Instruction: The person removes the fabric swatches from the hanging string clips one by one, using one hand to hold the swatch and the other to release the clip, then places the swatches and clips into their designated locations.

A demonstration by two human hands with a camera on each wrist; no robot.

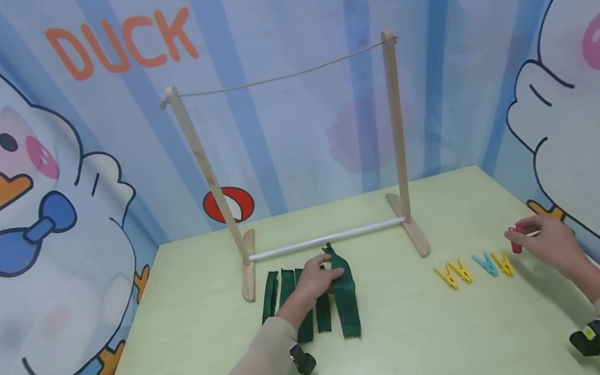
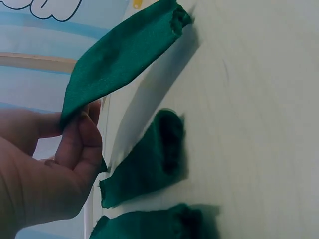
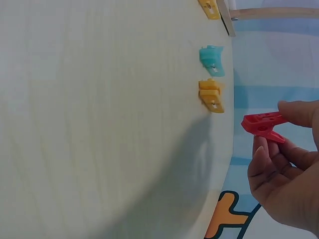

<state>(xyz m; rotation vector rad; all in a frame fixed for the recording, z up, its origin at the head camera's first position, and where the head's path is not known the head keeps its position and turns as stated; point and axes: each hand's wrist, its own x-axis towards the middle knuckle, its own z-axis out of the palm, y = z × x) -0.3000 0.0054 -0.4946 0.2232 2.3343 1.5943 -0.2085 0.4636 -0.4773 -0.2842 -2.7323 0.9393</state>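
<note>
My left hand point(image 1: 315, 281) pinches a dark green cloth strip point(image 1: 347, 302) near its upper end, between thumb and fingers. In the left wrist view this cloth point(image 2: 119, 55) slants up over the table, its frayed far end close to the surface. Several similar green strips point(image 1: 324, 316) lie side by side under and left of that hand, which partly covers them. Out to the right, my right hand point(image 1: 550, 244) pinches a red clothespin point(image 3: 261, 123) by its handles, raised above the table. Left of it lie three yellow clothespins point(image 1: 459, 271) and a light blue clothespin point(image 1: 485, 265) in a row.
Behind the cloth stands a wooden frame with a left post point(image 1: 204, 166) and a right post point(image 1: 397, 125). A thin cord point(image 1: 280, 78) joins their tops, and a white rod point(image 1: 331, 238) joins them low down. A printed duck curtain point(image 1: 302, 151) hangs behind the pale table point(image 1: 410, 344).
</note>
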